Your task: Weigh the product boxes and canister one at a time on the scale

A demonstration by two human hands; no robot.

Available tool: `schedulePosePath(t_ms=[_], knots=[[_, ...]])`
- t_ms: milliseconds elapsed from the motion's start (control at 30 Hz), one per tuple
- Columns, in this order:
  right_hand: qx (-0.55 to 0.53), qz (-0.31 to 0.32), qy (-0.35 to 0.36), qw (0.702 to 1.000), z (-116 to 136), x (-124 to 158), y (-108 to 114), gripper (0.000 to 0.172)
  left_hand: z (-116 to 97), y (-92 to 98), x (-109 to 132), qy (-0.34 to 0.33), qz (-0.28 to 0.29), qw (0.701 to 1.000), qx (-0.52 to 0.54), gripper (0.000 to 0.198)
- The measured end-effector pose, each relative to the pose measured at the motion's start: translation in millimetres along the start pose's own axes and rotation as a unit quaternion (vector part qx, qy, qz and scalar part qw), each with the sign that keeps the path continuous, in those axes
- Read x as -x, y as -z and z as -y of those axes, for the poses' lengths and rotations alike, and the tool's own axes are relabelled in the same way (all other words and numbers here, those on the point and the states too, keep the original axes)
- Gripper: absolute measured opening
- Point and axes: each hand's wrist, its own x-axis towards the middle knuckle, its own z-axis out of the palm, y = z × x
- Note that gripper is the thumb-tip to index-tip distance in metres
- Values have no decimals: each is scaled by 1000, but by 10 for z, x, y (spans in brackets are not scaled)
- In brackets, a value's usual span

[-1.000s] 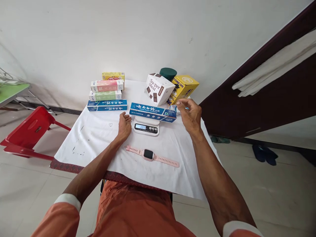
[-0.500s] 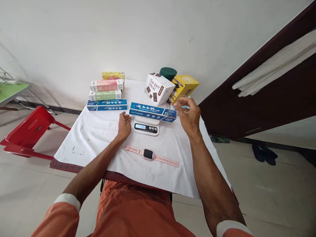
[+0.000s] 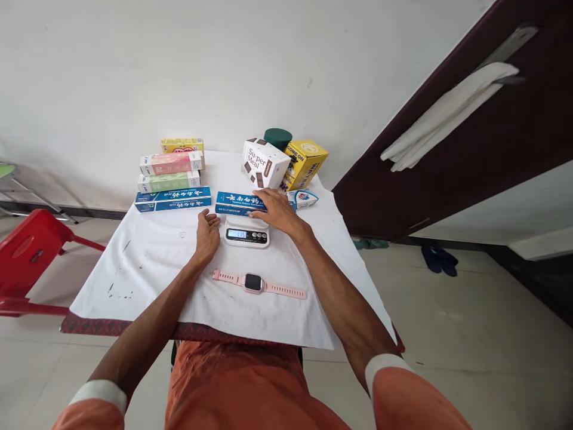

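A white kitchen scale (image 3: 247, 232) with a lit display reading 115 stands on the table. Lying across its platform is a long blue toothpaste box (image 3: 233, 203). My right hand (image 3: 277, 209) grips this box near its right part, fingers over the top and thumb at the front side. My left hand (image 3: 208, 236) rests on the cloth just left of the scale, palm partly up, holding nothing, fingers loosely apart. In front of the scale a pink smartwatch (image 3: 253, 283) lies flat with its strap stretched out.
Toothpaste boxes (image 3: 172, 199) and other small cartons (image 3: 170, 162) are grouped at the back left. Behind the scale stand a white box (image 3: 264, 164), a yellow box (image 3: 307, 164) and a green lid (image 3: 278, 138). A small white-blue pack (image 3: 303, 198) lies right. A red chair (image 3: 33, 257) is left.
My right hand has come down and left from above the table's right side onto the toothpaste box. My left hand stays beside the scale. The view has shifted slightly right.
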Motion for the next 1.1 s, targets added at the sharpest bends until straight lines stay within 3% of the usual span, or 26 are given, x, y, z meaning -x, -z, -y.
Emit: schedulePosePath(t_ms=[167, 333, 433, 600, 800, 900, 1100], knots=[[-31, 26, -3, 999, 8, -76, 11, 49, -3, 15, -4, -8, -3, 1000, -1, 57], [-61, -61, -25, 996, -49, 163, 279, 46, -34, 7, 11, 0, -11, 1000, -2, 58], [-40, -84, -18, 996, -227, 439, 563, 47, -46, -7, 19, 3, -12, 1000, -3, 60], [-1, -5, -59, 998, -770, 853, 860, 53, -17, -14, 7, 10, -20, 1000, -3, 62], [31, 49, -54, 997, -1304, 1003, 747, 54, 8, -6, -6, -4, -14, 1000, 1, 60], [40, 58, -39, 997, -1377, 915, 620, 55, -6, -2, 1, 0, -12, 1000, -1, 60], [96, 15, -16, 995, -1391, 647, 443, 57, -26, 3, 15, 2, -11, 1000, -2, 60]])
